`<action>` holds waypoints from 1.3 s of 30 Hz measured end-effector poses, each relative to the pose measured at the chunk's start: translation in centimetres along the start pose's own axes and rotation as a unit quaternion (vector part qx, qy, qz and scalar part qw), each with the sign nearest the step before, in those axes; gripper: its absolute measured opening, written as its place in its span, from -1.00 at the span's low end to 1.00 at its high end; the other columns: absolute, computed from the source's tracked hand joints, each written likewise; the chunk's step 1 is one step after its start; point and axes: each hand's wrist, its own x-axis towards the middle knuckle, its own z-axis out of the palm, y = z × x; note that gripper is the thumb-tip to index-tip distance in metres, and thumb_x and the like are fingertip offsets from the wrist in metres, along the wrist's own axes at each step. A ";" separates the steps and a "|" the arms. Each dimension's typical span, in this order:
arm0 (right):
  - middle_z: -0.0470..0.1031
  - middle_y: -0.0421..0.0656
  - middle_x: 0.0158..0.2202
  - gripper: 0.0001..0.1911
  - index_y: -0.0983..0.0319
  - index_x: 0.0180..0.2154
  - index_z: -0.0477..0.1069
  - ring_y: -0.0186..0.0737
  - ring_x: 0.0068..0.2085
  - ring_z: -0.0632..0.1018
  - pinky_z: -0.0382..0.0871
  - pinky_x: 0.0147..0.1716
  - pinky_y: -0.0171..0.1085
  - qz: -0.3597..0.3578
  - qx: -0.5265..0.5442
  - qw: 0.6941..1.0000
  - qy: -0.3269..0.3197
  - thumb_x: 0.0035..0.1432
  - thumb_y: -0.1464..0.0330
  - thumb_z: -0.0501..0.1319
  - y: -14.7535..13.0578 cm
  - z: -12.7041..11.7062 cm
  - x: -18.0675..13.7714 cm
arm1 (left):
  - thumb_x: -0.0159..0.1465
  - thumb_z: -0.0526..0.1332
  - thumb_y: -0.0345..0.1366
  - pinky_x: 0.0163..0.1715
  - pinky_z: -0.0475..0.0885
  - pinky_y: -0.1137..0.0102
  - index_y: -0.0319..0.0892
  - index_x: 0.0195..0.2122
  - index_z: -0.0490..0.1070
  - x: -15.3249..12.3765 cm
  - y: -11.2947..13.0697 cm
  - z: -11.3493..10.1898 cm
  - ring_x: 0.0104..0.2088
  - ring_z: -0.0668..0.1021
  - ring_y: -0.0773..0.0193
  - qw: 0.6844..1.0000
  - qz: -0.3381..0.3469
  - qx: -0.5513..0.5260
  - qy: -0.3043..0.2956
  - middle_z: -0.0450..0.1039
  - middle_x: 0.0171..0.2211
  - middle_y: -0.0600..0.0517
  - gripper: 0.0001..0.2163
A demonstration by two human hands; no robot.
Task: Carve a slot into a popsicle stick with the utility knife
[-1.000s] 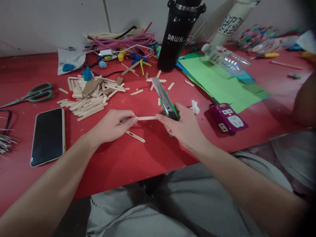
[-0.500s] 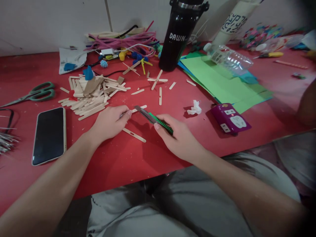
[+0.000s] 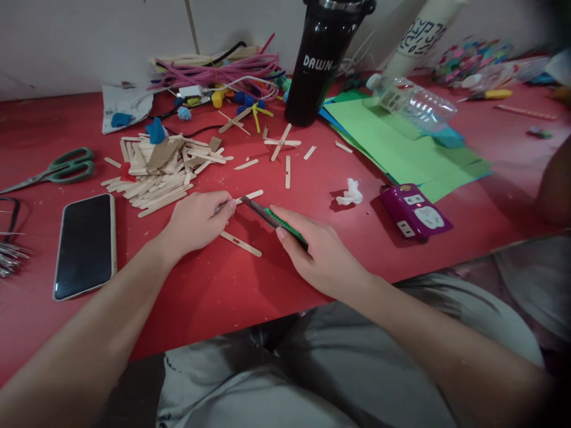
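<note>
My left hand [image 3: 203, 219] pinches a wooden craft stick [image 3: 255, 194], whose far end sticks out to the right past the fingertips. My right hand [image 3: 314, 249] is wrapped round a green and black box cutter [image 3: 281, 224]. The cutter's blade end lies against the stick, close to my left fingertips; how deep the edge sits I cannot tell. Below them another craft stick [image 3: 250, 247] with a slot cut in its middle lies on the red table [image 3: 200, 309]. Beyond my left hand is a heap of craft sticks [image 3: 165, 187].
A phone [image 3: 84, 246] and green-handled scissors [image 3: 71, 165] lie at left. Crossed sticks [image 3: 282, 142] and offcuts lie ahead. A black tumbler [image 3: 319, 71] stands at the back. Green paper [image 3: 392, 137], a plastic bottle [image 3: 414, 104], crumpled tissue [image 3: 350, 193] and a purple socket box [image 3: 414, 212] are at right.
The cutter's blade end has moved slightly left along the stick, towards my left fingertips. My left hand keeps its pinch. The whole view has shifted a little.
</note>
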 end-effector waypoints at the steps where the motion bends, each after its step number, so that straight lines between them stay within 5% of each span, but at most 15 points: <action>1: 0.51 0.02 0.04 -0.60 0.28 0.13 0.34 -0.05 0.03 0.52 0.41 0.01 -0.05 -0.003 -0.001 1.000 0.001 0.29 0.40 0.03 0.0 0.0 0.0 | 0.31 -0.02 -0.12 -0.50 0.08 0.36 -0.14 -0.47 0.34 0.0 0.0 0.0 -0.50 0.34 0.30 1.000 0.001 -0.002 0.000 0.36 -0.55 0.05 -0.69; 39: 0.47 0.08 -0.14 -0.40 0.41 0.30 0.13 -0.10 -0.21 0.50 0.42 -0.19 -0.11 -0.015 -0.053 0.997 -0.059 0.22 0.50 -0.04 -0.2 0.6 0.1 | 0.30 -0.03 -0.13 -0.49 0.05 0.36 -0.14 -0.48 0.28 0.1 0.5 0.2 -0.51 0.29 0.30 0.999 -0.032 0.031 -0.005 0.34 -0.53 0.05 -0.71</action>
